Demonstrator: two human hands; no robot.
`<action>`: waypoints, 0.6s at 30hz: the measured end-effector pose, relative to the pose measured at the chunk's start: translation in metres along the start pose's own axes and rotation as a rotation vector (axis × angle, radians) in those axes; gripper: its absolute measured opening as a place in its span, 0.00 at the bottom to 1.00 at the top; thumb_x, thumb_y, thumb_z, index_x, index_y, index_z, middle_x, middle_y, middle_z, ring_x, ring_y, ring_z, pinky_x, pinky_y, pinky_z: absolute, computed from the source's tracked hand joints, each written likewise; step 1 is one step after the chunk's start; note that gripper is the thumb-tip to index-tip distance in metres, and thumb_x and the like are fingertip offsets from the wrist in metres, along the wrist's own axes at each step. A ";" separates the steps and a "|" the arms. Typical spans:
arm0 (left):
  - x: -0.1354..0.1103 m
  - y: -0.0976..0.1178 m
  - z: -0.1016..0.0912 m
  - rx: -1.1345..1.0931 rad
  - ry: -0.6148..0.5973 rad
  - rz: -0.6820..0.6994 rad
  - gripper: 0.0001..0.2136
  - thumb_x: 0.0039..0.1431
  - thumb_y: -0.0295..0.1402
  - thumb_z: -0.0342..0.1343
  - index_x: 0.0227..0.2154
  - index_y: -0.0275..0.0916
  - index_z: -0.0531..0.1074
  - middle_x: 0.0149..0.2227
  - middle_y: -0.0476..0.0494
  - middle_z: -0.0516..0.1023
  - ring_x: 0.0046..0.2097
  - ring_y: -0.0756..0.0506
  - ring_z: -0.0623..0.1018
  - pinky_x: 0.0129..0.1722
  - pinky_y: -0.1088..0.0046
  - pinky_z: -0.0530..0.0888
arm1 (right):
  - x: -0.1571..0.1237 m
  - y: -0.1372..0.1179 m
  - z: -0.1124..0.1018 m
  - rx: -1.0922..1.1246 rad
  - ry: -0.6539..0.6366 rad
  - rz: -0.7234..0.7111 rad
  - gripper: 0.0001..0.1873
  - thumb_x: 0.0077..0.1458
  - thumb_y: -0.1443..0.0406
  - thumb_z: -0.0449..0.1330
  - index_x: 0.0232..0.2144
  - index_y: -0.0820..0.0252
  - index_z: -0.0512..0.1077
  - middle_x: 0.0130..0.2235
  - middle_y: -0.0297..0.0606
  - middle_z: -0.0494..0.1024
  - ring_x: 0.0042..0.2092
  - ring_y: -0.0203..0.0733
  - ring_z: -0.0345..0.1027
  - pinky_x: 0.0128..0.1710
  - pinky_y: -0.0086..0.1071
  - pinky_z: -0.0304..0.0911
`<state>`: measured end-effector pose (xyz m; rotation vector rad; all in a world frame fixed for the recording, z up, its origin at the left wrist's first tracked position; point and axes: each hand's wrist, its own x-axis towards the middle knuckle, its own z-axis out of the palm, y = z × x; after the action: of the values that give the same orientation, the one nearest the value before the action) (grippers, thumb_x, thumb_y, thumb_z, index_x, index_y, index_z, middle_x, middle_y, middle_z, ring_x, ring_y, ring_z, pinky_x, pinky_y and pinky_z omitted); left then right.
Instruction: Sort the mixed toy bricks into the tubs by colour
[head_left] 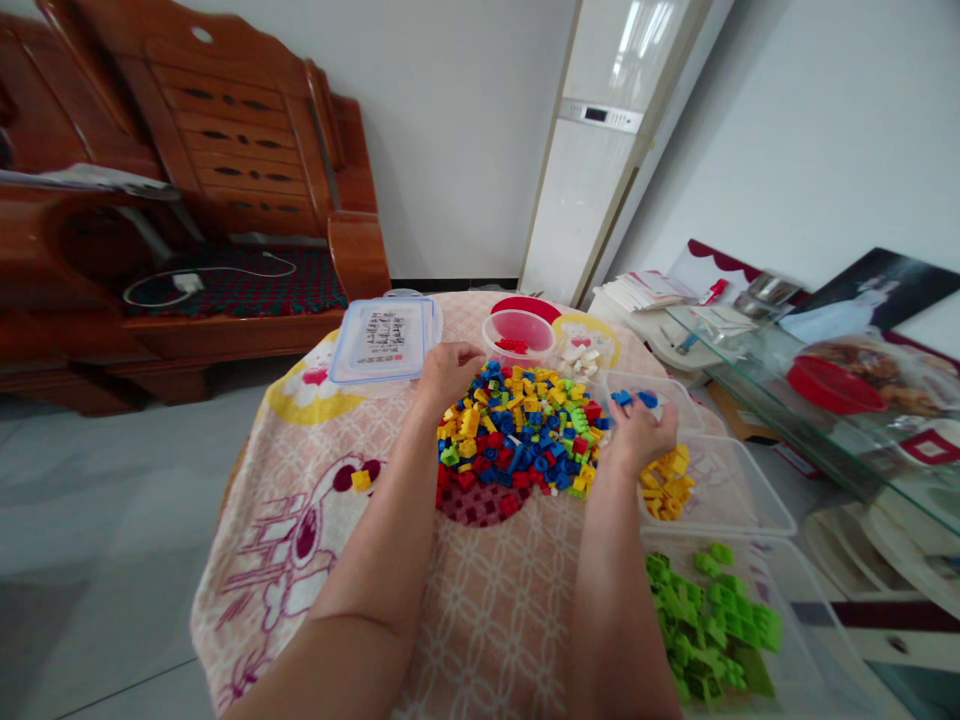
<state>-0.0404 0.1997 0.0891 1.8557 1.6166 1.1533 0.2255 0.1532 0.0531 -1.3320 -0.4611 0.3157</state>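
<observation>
Looking from near to far, we see on the right of our bench (495, 600) a clear box (802, 615) with green bricks (709, 625), then yellow bricks (667, 485). In the middle lies the mixed pile (525, 425), a little longer from left to right. Our right hand (641, 437) is just past its right edge, at the blue bricks (622, 398); its fingers are half bent, and we cannot tell if they grip one. Our left hand (450, 372) is nearer to the pile, at its far left edge, so the pile lies to the right and near of its fingers. These are curled close together, their hold hidden. Farther stands the round tub (536, 325) with red bricks (512, 346).
</observation>
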 end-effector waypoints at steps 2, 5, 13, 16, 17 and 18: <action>0.000 0.000 0.001 -0.004 -0.002 -0.001 0.14 0.55 0.36 0.55 0.37 0.38 0.84 0.35 0.43 0.85 0.38 0.43 0.81 0.41 0.72 0.74 | 0.003 0.001 -0.001 0.013 0.024 -0.021 0.42 0.58 0.61 0.50 0.71 0.63 0.43 0.56 0.53 0.73 0.59 0.48 0.73 0.50 0.46 0.77; -0.001 0.001 0.000 -0.003 -0.002 -0.003 0.14 0.55 0.36 0.55 0.37 0.38 0.84 0.35 0.43 0.85 0.37 0.43 0.81 0.41 0.71 0.73 | 0.003 -0.003 -0.001 -0.032 0.033 -0.029 0.43 0.55 0.64 0.50 0.71 0.66 0.44 0.64 0.59 0.65 0.65 0.49 0.67 0.58 0.48 0.71; 0.000 0.003 -0.001 -0.042 0.001 0.006 0.14 0.56 0.36 0.55 0.37 0.38 0.84 0.36 0.43 0.86 0.38 0.43 0.81 0.41 0.71 0.73 | -0.025 -0.065 -0.012 -0.059 0.035 -0.431 0.33 0.59 0.64 0.50 0.66 0.63 0.58 0.64 0.54 0.68 0.66 0.51 0.64 0.65 0.53 0.63; 0.000 0.005 -0.002 -0.065 0.000 0.016 0.15 0.55 0.37 0.55 0.38 0.37 0.84 0.36 0.43 0.86 0.39 0.43 0.81 0.40 0.71 0.73 | -0.026 -0.097 -0.014 0.018 0.014 -0.549 0.27 0.60 0.62 0.53 0.60 0.62 0.66 0.58 0.51 0.76 0.60 0.51 0.72 0.60 0.53 0.69; 0.000 0.005 -0.002 -0.068 0.002 0.021 0.15 0.55 0.37 0.55 0.38 0.37 0.84 0.36 0.43 0.86 0.39 0.43 0.81 0.40 0.71 0.73 | -0.021 -0.105 -0.013 0.022 0.016 -0.581 0.25 0.59 0.62 0.53 0.58 0.62 0.69 0.55 0.50 0.78 0.57 0.51 0.75 0.58 0.53 0.71; 0.000 0.006 -0.003 -0.071 0.005 0.025 0.15 0.56 0.37 0.55 0.39 0.37 0.84 0.36 0.43 0.86 0.39 0.43 0.81 0.40 0.71 0.73 | -0.013 -0.110 -0.011 0.006 -0.010 -0.607 0.24 0.58 0.62 0.55 0.55 0.62 0.71 0.52 0.48 0.80 0.53 0.51 0.77 0.55 0.53 0.72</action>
<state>-0.0388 0.1974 0.0950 1.8343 1.5387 1.2105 0.2156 0.1140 0.1570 -1.1230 -0.8419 -0.1800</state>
